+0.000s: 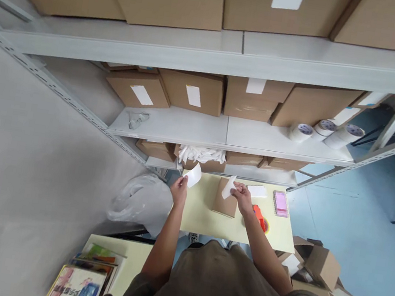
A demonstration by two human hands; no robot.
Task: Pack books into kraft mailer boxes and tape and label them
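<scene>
My left hand (179, 190) pinches a white slip (194, 175), perhaps a label or its backing, above the left part of the pale yellow table (196, 219). Between the fingers of my right hand (243, 198) is a second white slip (228, 187), curled and held over a small cardboard box (225, 204). That box lies on the table, its upper right partly hidden by the slip and my hand. Right of it, beside my forearm, is a red tape dispenser (260, 217). A white stack of paper or labels (257, 191) lies just beyond my right hand.
Grey shelving (171, 124) with cardboard boxes stands beyond the table and overhead. White tape rolls (300, 133) sit on a shelf. A pink item (280, 203) lies at the table's right. Cardboard boxes (324, 266) fill the floor at right; a plastic bag (143, 199) stands left.
</scene>
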